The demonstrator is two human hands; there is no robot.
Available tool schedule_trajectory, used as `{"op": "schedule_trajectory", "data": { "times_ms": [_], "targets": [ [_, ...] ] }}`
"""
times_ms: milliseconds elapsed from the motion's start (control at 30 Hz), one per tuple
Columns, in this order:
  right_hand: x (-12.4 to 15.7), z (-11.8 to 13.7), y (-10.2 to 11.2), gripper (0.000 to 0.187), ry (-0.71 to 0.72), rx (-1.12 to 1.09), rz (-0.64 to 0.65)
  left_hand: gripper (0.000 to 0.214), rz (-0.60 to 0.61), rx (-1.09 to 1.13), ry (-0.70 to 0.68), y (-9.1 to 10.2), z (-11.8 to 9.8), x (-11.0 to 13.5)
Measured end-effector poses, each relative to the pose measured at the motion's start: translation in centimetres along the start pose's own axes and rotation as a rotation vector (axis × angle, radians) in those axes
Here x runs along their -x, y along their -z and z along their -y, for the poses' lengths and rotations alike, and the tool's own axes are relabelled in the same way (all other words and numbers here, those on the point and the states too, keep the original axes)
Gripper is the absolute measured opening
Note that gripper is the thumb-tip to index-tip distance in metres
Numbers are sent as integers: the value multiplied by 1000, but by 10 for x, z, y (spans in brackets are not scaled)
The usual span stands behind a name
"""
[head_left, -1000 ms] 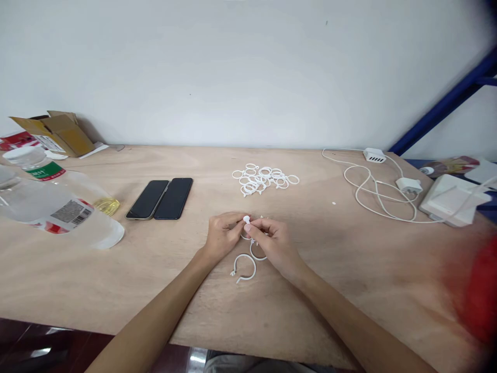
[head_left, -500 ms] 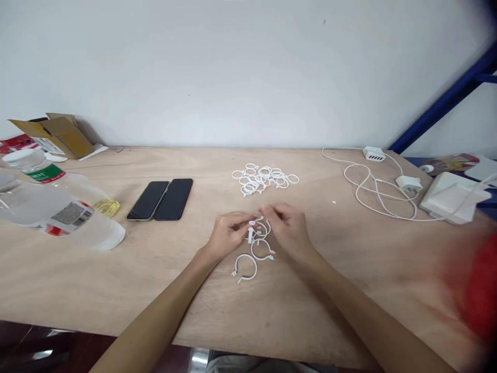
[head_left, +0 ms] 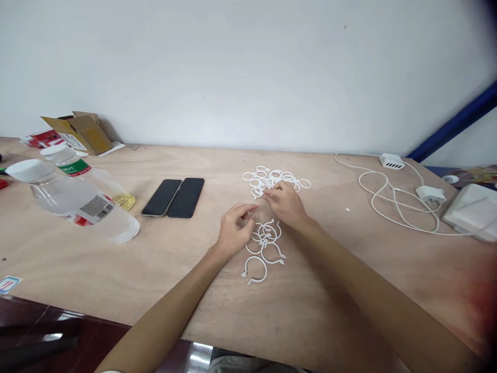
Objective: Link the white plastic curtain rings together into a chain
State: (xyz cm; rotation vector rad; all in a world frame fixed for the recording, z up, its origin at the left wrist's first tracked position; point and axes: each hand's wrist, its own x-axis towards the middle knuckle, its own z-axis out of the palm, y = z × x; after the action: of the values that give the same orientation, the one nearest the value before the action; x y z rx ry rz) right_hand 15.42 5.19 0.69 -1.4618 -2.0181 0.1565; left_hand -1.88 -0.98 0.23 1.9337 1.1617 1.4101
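My right hand (head_left: 286, 203) reaches to the near edge of a pile of closed white plastic rings (head_left: 305, 183), its thumb and fingertips pinched on one ring. Part of the pile is hidden behind that hand. Lower and to the left, my left hand (head_left: 236, 229) is held with curled fingers, thumb and forefinger apart and nothing visible between them. Beside it and nearer to me lie several opened white rings (head_left: 273, 254), some overlapping, each with a gap and small clasp ends. One opened ring (head_left: 266, 270) lies closest to me.
Two phones (head_left: 186, 198) lie side by side to the left. Past them are a large clear bottle (head_left: 83, 202), another bottle with a green label (head_left: 75, 166) and a cardboard box (head_left: 91, 133). A white cable (head_left: 382, 197), a charging hub (head_left: 392, 161) and an adapter (head_left: 430, 195) lie right.
My right hand has moved from beside my left hand up to the ring pile. The left hand's fingers have come away from the opened rings. The view has turned slightly left.
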Motion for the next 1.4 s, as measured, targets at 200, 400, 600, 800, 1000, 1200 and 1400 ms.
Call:
{"op": "schedule_trajectory", "data": {
  "times_ms": [200, 400, 600, 800, 1000, 1200, 1400],
  "targets": [
    [28, 21, 23, 20, 38, -266, -59, 29, -98, -83, -18, -1, 1, -2],
    [52, 49, 36, 22, -101, -542, 211, 24, -19, -99, -115, -1, 1, 0],
    [62, 58, 32, 28, -262, -797, 264, 22, 64, -172, -145, 0, -1, 2],
    [67, 64, 27, 28, -277, -812, 185, 28, 90, -135, 20, 1, -2, 1],
    [79, 73, 24, 21, -17, -732, 134, 33, 51, 26, 239, 4, -1, -3],
    [73, 63, 31, 18, -42, -655, 116, 18, 117, 44, 123, 2, 2, -1],
    [41, 34, 26, 27, -89, -289, -148, 43, 175, 92, -27, 2, 6, 0]
  ]
}}
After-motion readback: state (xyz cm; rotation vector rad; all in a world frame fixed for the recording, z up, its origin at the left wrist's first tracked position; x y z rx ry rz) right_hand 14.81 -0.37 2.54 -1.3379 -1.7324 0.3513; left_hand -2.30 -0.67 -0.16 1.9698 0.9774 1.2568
